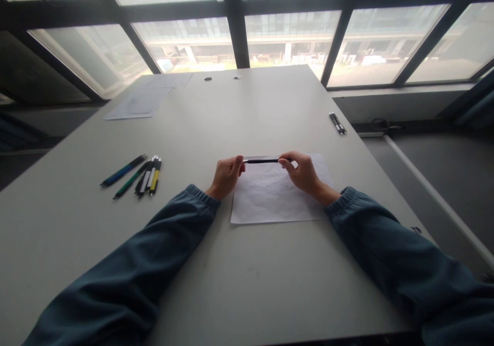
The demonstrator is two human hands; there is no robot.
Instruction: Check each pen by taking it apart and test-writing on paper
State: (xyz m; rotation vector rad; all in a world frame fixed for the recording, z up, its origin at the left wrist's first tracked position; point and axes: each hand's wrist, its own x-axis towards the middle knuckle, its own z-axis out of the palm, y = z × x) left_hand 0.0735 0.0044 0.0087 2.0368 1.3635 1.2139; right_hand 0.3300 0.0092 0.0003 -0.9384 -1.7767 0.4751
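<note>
Fingertips of the left hand (227,175) and right hand (303,172) pinch opposite ends of a dark pen (263,160), keeping it level above the sheet of paper (270,202). More pens (136,176) lie far left on the desk (231,114).

Looks forward and down from the head onto the table (57,222). Sits close, facing the windows (285,37) beyond.

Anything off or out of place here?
Nothing spilled or damaged; two pens lie near the table edge at right, apart from the pen bunch at left. The left hand and right hand hold one pen level over the sheet.
</note>
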